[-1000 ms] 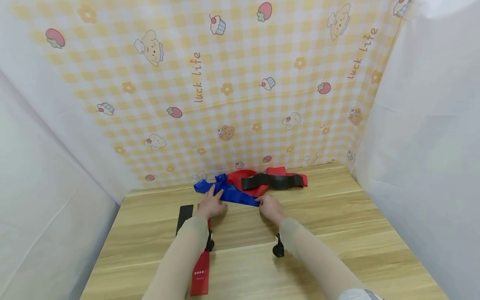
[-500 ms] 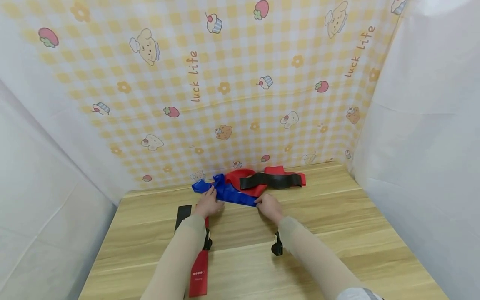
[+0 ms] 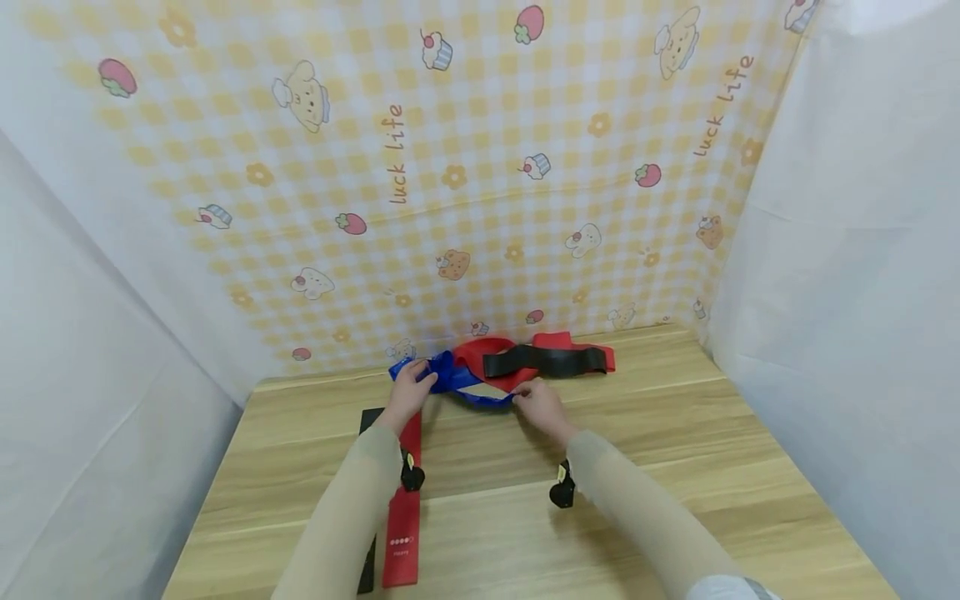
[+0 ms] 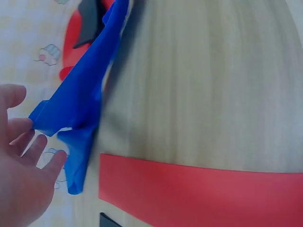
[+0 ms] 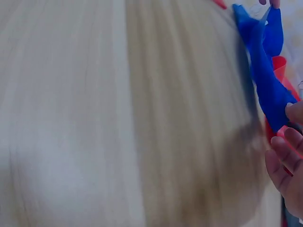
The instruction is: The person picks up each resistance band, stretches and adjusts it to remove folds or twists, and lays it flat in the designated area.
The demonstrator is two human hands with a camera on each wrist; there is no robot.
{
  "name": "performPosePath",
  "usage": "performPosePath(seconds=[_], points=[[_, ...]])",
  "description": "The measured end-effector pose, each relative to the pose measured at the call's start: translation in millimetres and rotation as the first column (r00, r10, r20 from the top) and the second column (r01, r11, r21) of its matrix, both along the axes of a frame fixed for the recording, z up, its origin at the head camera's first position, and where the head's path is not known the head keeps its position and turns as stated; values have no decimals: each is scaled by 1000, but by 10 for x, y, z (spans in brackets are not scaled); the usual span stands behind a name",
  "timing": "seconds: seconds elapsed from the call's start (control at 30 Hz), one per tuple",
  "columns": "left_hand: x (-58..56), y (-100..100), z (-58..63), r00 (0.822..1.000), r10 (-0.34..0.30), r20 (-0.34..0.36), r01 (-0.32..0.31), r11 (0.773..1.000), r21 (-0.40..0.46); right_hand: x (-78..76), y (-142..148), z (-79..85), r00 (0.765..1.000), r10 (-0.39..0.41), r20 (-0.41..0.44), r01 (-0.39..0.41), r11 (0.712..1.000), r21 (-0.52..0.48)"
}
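A crumpled blue resistance band (image 3: 459,379) lies at the back of the table, partly lifted into a bowed strip. At its left part, my left hand (image 3: 405,393) holds an edge with the fingertips; in the left wrist view the outer fingers of this hand (image 4: 26,175) are spread apart. The thumb and fingers of my right hand (image 3: 546,408) pinch the right end of the blue band (image 5: 270,90). Behind it are a red band (image 3: 474,353) and a wavy black band (image 3: 562,362) in a heap; some of the red is hidden.
A flat red band (image 3: 402,542) with white print lies lengthwise at the left, under my left forearm. Beside it is a flat black band (image 3: 369,418), mostly hidden by the sleeve. A checked cloth (image 3: 450,217) rises behind the table, with white sheets on both sides.
My left hand has moved slightly left and up, from resting on the blue band to holding its edge. The band's front strip has lifted and opened a gap. The right hand keeps its hold.
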State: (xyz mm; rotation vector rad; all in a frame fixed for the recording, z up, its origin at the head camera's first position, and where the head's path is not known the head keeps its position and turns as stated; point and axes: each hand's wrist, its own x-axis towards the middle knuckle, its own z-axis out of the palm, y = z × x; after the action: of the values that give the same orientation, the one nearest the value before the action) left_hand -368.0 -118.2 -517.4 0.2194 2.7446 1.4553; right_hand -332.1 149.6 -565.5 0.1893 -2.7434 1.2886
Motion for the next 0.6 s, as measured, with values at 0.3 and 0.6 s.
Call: performPosePath(seconds=[0.3, 0.6], points=[[43, -113, 220, 995, 47, -89, -48, 999, -9, -13, -6, 360, 995, -90, 37, 93, 990, -110], [154, -259, 312, 893, -310, -327, 34, 770, -637, -53, 87, 655, 987, -95, 129, 125, 959, -253]])
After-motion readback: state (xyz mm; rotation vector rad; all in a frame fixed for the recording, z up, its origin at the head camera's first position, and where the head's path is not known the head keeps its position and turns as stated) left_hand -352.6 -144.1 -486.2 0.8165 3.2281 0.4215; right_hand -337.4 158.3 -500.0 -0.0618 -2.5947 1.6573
